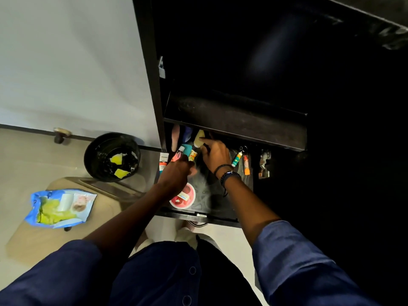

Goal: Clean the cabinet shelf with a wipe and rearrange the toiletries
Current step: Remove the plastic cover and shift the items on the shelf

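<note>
The lower cabinet shelf (pixel 212 195) is black and streaked, with toiletries along its back. My left hand (pixel 176 172) reaches in at the left and grips a teal comb (pixel 187 149), with a pink tube (pixel 176 156) and an orange-yellow tube (pixel 193 155) right beside its fingers. Just to the right, my right hand (pixel 215 155) pinches a pale yellow bottle (pixel 199 138) under the upper shelf. A white tube (pixel 163 159) stands at the shelf's left edge. A red round tub (pixel 186 200) lies near the front, partly under my left wrist.
A small green-and-orange tube (pixel 236 159), an orange tube (pixel 246 165) and a padlock with keys (pixel 264 165) lie at the shelf's right. The dusty upper shelf (pixel 236 120) overhangs the back. A black bin (pixel 111 156) holds yellow wipes. A blue wipe pack (pixel 59 208) lies on a beige stool (pixel 103 208).
</note>
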Action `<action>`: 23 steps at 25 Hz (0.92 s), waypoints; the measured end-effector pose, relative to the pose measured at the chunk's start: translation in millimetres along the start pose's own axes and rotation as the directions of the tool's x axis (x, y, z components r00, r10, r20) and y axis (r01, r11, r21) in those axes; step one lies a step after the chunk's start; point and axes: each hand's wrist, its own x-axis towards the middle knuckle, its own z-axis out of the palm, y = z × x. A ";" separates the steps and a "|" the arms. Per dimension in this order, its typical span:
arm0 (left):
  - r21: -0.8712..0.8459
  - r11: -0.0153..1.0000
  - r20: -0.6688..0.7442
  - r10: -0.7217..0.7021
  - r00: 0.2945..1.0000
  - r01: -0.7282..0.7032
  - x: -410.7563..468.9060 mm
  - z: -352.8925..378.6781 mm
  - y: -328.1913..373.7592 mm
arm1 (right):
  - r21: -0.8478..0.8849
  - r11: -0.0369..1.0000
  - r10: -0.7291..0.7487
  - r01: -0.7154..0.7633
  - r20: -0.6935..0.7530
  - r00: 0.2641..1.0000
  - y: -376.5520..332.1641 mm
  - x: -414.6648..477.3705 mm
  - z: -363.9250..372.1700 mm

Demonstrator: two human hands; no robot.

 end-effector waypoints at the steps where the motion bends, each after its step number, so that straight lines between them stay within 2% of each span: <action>1: -0.009 1.000 -0.004 -0.009 1.000 0.009 1.0 -0.3 1.5 | 0.048 0.999 -0.019 0.021 -0.033 0.999 4.9 -8.3 -0.7; 5: -0.015 0.999 -0.026 -0.030 0.999 0.030 -0.9 -2.5 6.4 | 0.119 0.992 0.048 -0.034 -0.117 0.992 35.7 -44.9 8.4; 7: -0.006 1.000 -0.031 -0.024 0.999 0.024 -4.2 -1.9 6.5 | 0.078 0.983 0.175 -0.168 -0.100 0.980 53.9 -63.6 14.7; 10: 0.003 1.000 -0.010 -0.019 1.000 0.019 -8.3 -0.8 6.3 | 0.002 0.917 0.398 -0.399 -0.075 0.914 79.3 -90.2 20.8; 12: 0.002 1.000 0.014 -0.015 1.000 0.015 -10.7 -0.7 6.1 | -0.028 0.876 0.479 -0.481 -0.060 0.876 92.4 -105.2 23.6; 23: -0.008 1.000 0.034 -0.013 0.999 0.014 -22.4 8.2 -1.7 | -0.055 0.882 0.470 -0.467 0.051 0.881 122.1 -108.6 35.0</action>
